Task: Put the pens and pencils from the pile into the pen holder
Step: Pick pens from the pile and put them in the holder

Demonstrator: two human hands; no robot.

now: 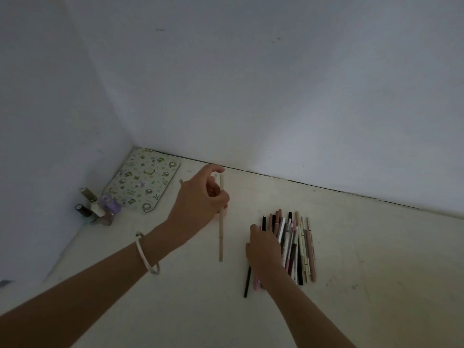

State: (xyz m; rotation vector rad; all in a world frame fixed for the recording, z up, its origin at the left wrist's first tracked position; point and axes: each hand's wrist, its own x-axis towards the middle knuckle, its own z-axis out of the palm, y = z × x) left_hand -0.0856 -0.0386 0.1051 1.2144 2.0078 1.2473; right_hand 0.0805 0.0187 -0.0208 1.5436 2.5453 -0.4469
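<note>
My left hand is shut on a long beige pencil, which it holds almost upright by the upper half. Behind this hand a bit of the pink pen holder shows, the rest being hidden. Two pale pen tips stick out above the hand. To the right, a pile of pens and pencils in black, white, pink and brown lies on the cream table. My right hand rests palm down on the pile's left side, its fingers hidden among the pens.
A flowered pouch lies in the back left corner by the white walls. Several small bottles stand in front of it along the left wall. A pale bangle circles my left wrist.
</note>
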